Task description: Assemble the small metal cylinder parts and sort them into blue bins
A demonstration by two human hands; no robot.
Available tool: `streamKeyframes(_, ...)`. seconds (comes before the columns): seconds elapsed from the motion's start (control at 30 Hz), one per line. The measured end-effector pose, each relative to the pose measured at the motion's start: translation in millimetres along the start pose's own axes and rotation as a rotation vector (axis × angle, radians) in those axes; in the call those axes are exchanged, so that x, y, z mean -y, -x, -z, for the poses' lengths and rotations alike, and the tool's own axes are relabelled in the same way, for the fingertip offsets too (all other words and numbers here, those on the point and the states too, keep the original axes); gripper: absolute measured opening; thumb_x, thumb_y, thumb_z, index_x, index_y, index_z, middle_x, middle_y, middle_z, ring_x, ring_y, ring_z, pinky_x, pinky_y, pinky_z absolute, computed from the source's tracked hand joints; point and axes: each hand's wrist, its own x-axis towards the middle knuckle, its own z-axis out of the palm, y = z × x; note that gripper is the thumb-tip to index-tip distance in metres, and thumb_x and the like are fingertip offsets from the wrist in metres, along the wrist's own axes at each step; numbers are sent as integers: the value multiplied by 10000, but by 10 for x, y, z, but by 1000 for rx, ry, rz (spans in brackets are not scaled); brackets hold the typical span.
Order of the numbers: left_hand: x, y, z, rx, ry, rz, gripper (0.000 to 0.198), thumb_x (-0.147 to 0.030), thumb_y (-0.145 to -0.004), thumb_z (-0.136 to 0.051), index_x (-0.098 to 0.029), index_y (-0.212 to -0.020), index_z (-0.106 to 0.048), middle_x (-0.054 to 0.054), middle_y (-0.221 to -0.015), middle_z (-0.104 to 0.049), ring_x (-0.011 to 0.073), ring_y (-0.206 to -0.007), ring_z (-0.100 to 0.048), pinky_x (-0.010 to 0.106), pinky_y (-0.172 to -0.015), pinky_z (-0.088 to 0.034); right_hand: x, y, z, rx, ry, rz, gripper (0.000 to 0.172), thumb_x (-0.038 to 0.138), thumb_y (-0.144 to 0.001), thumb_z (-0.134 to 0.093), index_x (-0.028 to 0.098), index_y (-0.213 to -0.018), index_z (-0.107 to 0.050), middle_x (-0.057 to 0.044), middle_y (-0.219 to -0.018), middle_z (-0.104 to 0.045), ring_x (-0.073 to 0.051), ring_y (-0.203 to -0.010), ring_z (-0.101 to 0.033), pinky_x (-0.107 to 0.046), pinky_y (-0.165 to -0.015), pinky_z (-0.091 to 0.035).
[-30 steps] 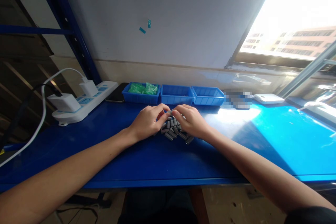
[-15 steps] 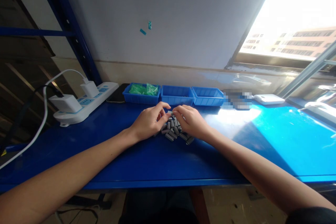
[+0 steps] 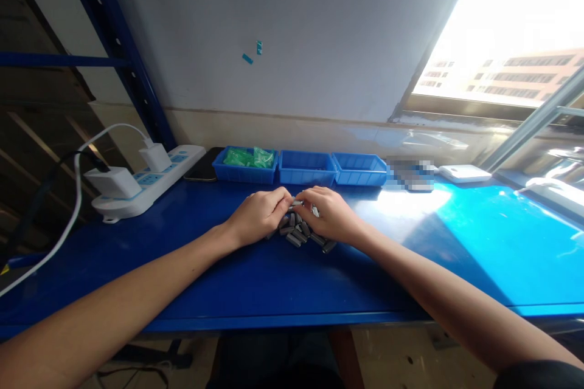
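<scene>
Several small grey metal cylinders (image 3: 298, 235) lie in a loose pile on the blue table, between and just below my hands. My left hand (image 3: 258, 216) is closed in a pinch at the pile's far side, thumb against forefinger; whatever is in its fingertips is hidden. Close beside it, my right hand (image 3: 335, 214) curls over the pile. A small light grey metal piece (image 3: 296, 202) shows between its thumb and forefinger, next to the left fingertips. Another shiny piece (image 3: 315, 211) shows beneath the right fingers.
Behind my hands stand a blue bin with green plastic packets (image 3: 249, 158) and two more blue bins (image 3: 306, 161) (image 3: 360, 164). To the left are a dark phone (image 3: 204, 165) and a white power strip (image 3: 150, 179) with chargers. A white box (image 3: 464, 173) lies at the right.
My left fingers have closed together into a pinch. My right thumb and forefinger have parted slightly and lowered toward the pile. The camera view has shifted a little.
</scene>
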Motion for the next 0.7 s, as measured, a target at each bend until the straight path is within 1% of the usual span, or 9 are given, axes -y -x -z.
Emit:
streamKeyframes(0.1, -8, -11, -6, -6, 10, -7, 321, -377, -976, -325, -201, -832, -551, 17, -776, -648, 160, -731, -607, 235, -645, -422, 7, -7, 9, -19, -5, 5, 161, 277, -915, -507, 170, -887, -624, -41, -772, -664, -174, -732, -573, -296, -702, -408)
streamKeyframes(0.2, -30, -14, 19, -12, -16, -13, 314, -388, -971, -337, -211, -881, -579, 25, -873, -658, 173, -811, -610, 251, -697, -430, -6, -14, 17, -38, -23, -3, 166, 267, -923, -490, 170, -883, -619, -45, -779, -662, -176, -742, -572, -298, -710, -412)
streamKeyframes(0.27, -25, 17, 86, -6, -99, 11, 302, -406, -957, -360, -224, -915, -597, 30, -920, -653, 186, -836, -614, 266, -709, -430, -32, -15, 20, -50, -34, -29, 157, 264, -923, -495, 171, -891, -618, -46, -780, -662, -178, -752, -576, -300, -719, -415)
streamKeyframes(0.33, 26, 87, 199, 18, -229, 87, 320, -451, -940, -373, -237, -919, -610, 39, -971, -644, 208, -843, -623, 287, -696, -427, -65, -14, 25, -55, -39, -62, 154, 266, -923, -498, 172, -894, -616, -52, -789, -665, -182, -767, -582, -303, -729, -418)
streamKeyframes(0.4, 141, 187, 341, 28, -356, 259, 391, -529, -920, -351, -248, -904, -623, 50, -1009, -637, 242, -841, -631, 315, -678, -426, -98, -12, 32, -60, -43, -85, 160, 275, -927, -496, 173, -894, -615, -62, -812, -669, -187, -782, -587, -307, -736, -421)
streamKeyframes(0.47, 320, 285, 478, 95, -444, 477, 467, -589, -902, -309, -256, -909, -636, 70, -1060, -614, 264, -806, -639, 345, -659, -435, -125, -12, 38, -64, -51, -97, 165, 285, -928, -495, 173, -900, -614, -67, -823, -670, -189, -783, -587, -311, -732, -422)
streamKeyframes(0.53, 538, 349, 588, 57, -544, 660, 517, -621, -886, -281, -247, -977, -626, 118, -1277, -502, 279, -785, -643, 378, -640, -449, -145, -15, 38, -59, -65, -115, 163, 287, -927, -496, 174, -903, -612, -67, -821, -669, -193, -780, -587, -316, -726, -422)
streamKeyframes(0.6, 747, 369, 665, 5, -606, 738, 547, -645, -869, -282, -235, -1015, -614, 148, -1430, -355, 304, -821, -641, 410, -655, -461, -160, -20, 33, -40, -87, -138, 160, 285, -925, -496, 176, -899, -609, -67, -816, -669, -198, -783, -589, -320, -721, -421)
streamKeyframes(0.7, 907, 364, 732, -7, -550, 703, 506, -610, -885, -296, -216, -900, -613, 114, -1378, -442, 289, -876, -632, 380, -683, -465, -181, -24, 29, -7, -122, -160, 157, 284, -924, -492, 178, -894, -604, -65, -809, -666, -198, -777, -589, -322, -713, -417)
